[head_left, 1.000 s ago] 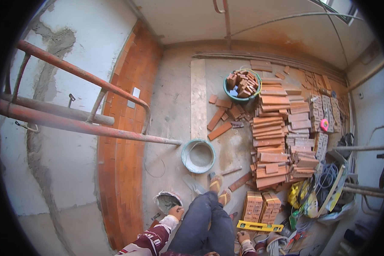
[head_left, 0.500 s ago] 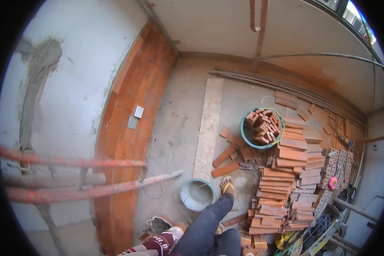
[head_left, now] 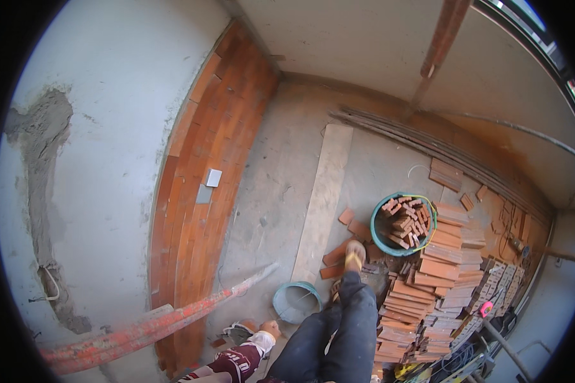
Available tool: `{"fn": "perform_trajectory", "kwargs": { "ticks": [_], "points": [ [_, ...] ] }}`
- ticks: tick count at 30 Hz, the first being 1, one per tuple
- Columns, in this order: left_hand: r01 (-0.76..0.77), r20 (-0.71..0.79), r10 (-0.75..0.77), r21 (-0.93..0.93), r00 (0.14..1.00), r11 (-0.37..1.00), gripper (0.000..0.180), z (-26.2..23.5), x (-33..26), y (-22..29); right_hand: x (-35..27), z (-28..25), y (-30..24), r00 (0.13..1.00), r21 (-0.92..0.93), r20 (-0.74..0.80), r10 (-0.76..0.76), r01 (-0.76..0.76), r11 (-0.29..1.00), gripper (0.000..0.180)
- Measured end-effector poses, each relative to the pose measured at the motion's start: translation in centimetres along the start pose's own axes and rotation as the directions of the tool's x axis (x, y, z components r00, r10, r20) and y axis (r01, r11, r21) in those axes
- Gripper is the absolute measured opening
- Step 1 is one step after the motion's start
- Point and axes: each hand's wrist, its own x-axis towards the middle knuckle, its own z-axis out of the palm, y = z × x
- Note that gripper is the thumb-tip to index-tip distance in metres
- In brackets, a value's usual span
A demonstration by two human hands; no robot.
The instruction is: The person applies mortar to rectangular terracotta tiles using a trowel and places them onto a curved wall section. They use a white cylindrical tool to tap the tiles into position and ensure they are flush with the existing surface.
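Note:
My left hand (head_left: 270, 328), in a dark red and white sleeve, is closed at the near left side of a teal bucket (head_left: 298, 302). From the bucket's rim a thin handle (head_left: 280, 318) runs to my fingers, which appear wrapped round it. The bucket's pale inside shows; what it holds, if anything, is too blurred to tell. Of my right hand nothing shows. One sandalled foot (head_left: 355, 255) is forward, beside broken reddish tiles (head_left: 338, 253).
A larger teal bucket (head_left: 375, 237) full of cut tile pieces stands at the right beside stacked reddish tiles (head_left: 406, 306). A long board (head_left: 322, 191) lies on the floor. Wood-coloured tiles (head_left: 185, 255) line the left side. Red bars (head_left: 140, 332) cross the near left.
My view has swung, and the red bars have shifted lower. A sandalled foot has stepped farther forward to the broken tiles. My left hand has come closer to the bucket in the picture.

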Motion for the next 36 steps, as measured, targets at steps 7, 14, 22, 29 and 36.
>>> {"fn": "perform_trajectory", "kwargs": {
  "ticks": [7, 14, 22, 29, 36],
  "points": [
    [-0.061, -0.082, 0.026, -0.462, 0.996, 0.885, 0.039, -4.7, 5.0, 9.8, 18.5, 4.8, -22.0, 0.956, 0.24, 0.232, -0.177, 0.12, 0.963, 0.029],
    [-0.311, -0.47, 0.151, -0.284, 0.87, 0.907, 0.035, -24.2, 23.4, 28.4, 20.9, -2.7, -17.8, 0.844, 0.083, 0.527, -0.1, 0.066, 0.994, 0.022],
    [-0.418, -0.875, 0.288, 0.111, 0.389, 0.902, 0.035, -59.7, 34.5, 42.7, 15.0, -21.8, -13.8, 0.747, -0.175, 0.532, 0.399, -0.364, 0.915, 0.018],
    [-0.078, -0.917, 0.376, 0.369, 0.134, 0.926, 0.033, -80.3, 34.0, 46.0, 16.9, -20.6, -16.8, 0.651, -0.032, 0.549, 0.523, -0.609, 0.792, 0.019],
    [-0.002, -0.905, 0.338, 0.35, 0.259, 0.937, 0.02, -84.3, 36.6, 45.6, 22.4, -9.5, -17.1, 0.798, 0.077, 0.48, 0.364, -0.451, 0.889, 0.026]
  ]
}}
